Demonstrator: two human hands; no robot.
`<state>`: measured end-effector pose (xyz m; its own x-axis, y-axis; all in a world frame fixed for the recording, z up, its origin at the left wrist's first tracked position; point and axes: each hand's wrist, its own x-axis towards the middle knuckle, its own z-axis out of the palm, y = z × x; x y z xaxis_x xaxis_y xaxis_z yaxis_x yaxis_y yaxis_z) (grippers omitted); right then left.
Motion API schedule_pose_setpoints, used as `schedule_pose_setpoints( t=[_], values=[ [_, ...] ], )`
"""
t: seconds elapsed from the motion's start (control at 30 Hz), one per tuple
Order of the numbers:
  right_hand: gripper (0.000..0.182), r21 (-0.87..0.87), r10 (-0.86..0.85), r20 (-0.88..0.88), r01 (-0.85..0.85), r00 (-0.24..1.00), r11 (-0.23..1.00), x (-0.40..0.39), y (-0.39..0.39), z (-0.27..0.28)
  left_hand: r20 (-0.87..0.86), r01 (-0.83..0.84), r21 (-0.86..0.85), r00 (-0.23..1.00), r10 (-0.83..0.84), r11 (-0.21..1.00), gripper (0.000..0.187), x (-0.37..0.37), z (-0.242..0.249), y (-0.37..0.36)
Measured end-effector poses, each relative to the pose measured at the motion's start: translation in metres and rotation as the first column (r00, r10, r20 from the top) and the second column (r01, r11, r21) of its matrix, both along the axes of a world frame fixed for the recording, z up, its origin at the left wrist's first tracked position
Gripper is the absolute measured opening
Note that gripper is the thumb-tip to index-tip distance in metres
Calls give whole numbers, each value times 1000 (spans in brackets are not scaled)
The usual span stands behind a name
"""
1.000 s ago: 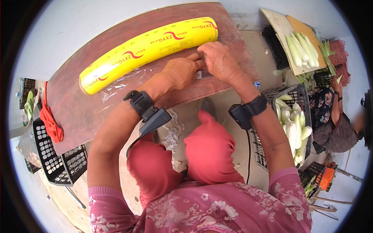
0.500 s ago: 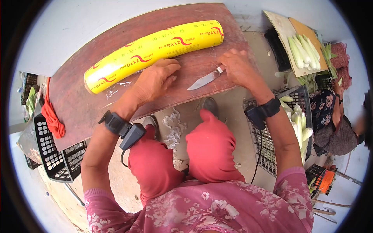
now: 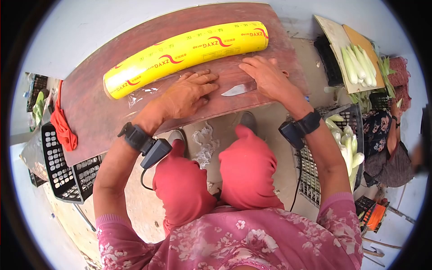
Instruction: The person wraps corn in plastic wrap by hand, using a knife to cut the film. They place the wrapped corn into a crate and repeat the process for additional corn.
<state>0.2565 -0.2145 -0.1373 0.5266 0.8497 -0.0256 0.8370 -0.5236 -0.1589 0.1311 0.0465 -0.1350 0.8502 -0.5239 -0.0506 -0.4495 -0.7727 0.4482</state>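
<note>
A long yellow roll of cling film (image 3: 186, 56) lies across the reddish-brown table (image 3: 108, 130). Loose clear film shines on the tabletop along its near side. My left hand (image 3: 191, 92) rests palm down below the roll, fingers spread and stretched toward it. My right hand (image 3: 267, 78) is also palm down, its fingers reaching toward the roll's right end. A knife (image 3: 236, 90) lies on the table with its blade pointing left. Its handle is hidden beneath my right hand, whose fingers look stretched out rather than wrapped round it.
Black crates (image 3: 63, 166) stand at the left, near a red cloth (image 3: 63, 128) hanging at the table edge. Pale long vegetables (image 3: 346, 144) fill a crate at my right; more lie on a board (image 3: 378, 81) behind. Another person (image 3: 387, 148) is at the far right.
My left hand has flattened and spread its fingers. My right hand has moved over the knife's handle and stretched its fingers toward the roll. The view has shifted slightly.
</note>
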Motion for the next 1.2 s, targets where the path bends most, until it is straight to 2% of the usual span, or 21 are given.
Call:
schedule_pose_setpoints(
  t=[0.17,0.27,0.3,0.37,0.4,0.47,0.6,0.67,0.77,0.8,0.9,1.0,1.1,1.2],
  values=[
    [52,-64,15,46,-12,999,998,-7,-11,8,-38,42,7,998,-42,999,53,-10,5,-1],
    [52,-83,23,48,-19,999,996,-7,-13,10,-51,67,-102,996,-72,993,53,-13,2,5],
    [52,-91,24,46,-20,999,996,-7,-14,11,-58,9,-144,998,-18,990,53,-17,7,6],
    [43,11,76,153,-78,985,997,-4,-20,0,-79,-105,-221,993,90,970,52,-26,20,7],
    [39,60,96,208,-110,973,992,-4,-19,-1,-1,-119,-193,993,121,974,51,-29,18,10],
    [37,43,82,183,-92,980,995,-4,-22,-1,157,-145,-139,974,166,980,50,-36,11,22],
    [32,-32,18,202,-11,979,999,-13,-18,14,213,-268,-156,931,298,951,43,-53,16,42],
    [30,96,88,136,-102,987,990,-16,-9,16,297,-344,-227,867,401,911,39,-62,23,48],
    [29,280,205,74,-217,976,935,-30,17,15,524,-399,-155,742,418,904,37,-60,36,58],
    [30,339,245,65,-252,967,906,-35,27,15,507,-453,-124,736,449,883,40,-60,35,64],
    [36,242,210,104,-229,972,943,-47,45,10,534,-479,-49,729,428,876,44,-59,31,73],
    [48,159,97,62,-106,993,982,-48,47,6,548,-488,-14,726,415,873,48,-56,27,77],
    [60,8,16,83,-17,996,1000,-46,48,-3,537,-488,-43,725,432,872,49,-51,21,84],
    [63,-110,-57,72,65,996,992,-48,50,-5,635,-530,-50,637,436,846,44,-56,21,77]
  ],
)
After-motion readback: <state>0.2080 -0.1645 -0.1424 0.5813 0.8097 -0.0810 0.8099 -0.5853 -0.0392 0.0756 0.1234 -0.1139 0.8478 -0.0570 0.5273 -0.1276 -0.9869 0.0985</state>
